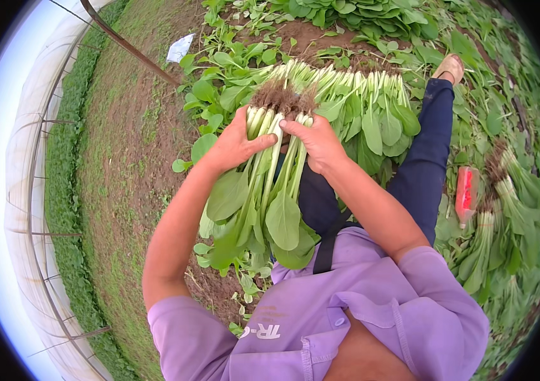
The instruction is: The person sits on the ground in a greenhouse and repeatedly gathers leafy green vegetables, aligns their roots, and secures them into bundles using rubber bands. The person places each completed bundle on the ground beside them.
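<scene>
Between both hands, in front of my chest, hangs a bunch of leafy greens (283, 214) with white-green stems, brown roots up and broad leaves down. My left hand (239, 143) grips the stems on the left side, its thumb across them. My right hand (315, 143) holds the stems on the right side just below the roots, its thumb near the middle. Beyond the hands, a row of pulled greens (374, 114) lies on the ground with its roots pointing away from me.
A plastic bottle with red contents (466, 195) and tied bunches of greens (481, 238) lie at the right. A leaf pile (370, 16) is at the top. A slanting pole (127, 43) and white scrap (180, 48) are upper left. My outstretched leg (424, 157) borders the row.
</scene>
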`<action>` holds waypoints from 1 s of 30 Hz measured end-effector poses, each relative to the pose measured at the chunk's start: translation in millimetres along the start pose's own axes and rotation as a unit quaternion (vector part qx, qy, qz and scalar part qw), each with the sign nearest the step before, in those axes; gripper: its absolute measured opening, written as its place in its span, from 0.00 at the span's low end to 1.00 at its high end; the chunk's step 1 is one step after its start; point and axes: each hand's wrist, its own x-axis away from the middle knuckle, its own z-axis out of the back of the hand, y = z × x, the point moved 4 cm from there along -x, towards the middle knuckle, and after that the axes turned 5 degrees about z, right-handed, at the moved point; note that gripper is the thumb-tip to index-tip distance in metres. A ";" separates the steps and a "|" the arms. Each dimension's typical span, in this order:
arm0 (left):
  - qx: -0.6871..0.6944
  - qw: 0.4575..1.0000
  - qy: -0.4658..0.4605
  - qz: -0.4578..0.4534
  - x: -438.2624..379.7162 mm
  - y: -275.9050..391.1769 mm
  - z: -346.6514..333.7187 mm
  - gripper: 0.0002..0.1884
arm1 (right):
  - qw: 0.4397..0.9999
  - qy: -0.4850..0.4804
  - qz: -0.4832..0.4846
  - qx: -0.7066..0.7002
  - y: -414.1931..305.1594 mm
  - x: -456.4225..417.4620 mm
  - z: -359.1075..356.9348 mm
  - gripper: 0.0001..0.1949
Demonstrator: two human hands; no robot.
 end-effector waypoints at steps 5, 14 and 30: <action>-0.011 1.000 0.006 0.028 -7.2 2.2 -3.7 0.45 | 0.995 0.023 0.086 0.038 -2.6 -8.9 -7.5 0.09; -0.032 0.997 0.017 0.062 -6.1 -3.2 1.3 0.44 | 0.995 -0.073 -0.021 0.058 -6.1 4.8 12.5 0.16; 0.032 0.998 0.020 0.043 -10.0 -8.5 -0.8 0.44 | 0.998 0.012 0.066 0.001 1.0 0.8 4.5 0.19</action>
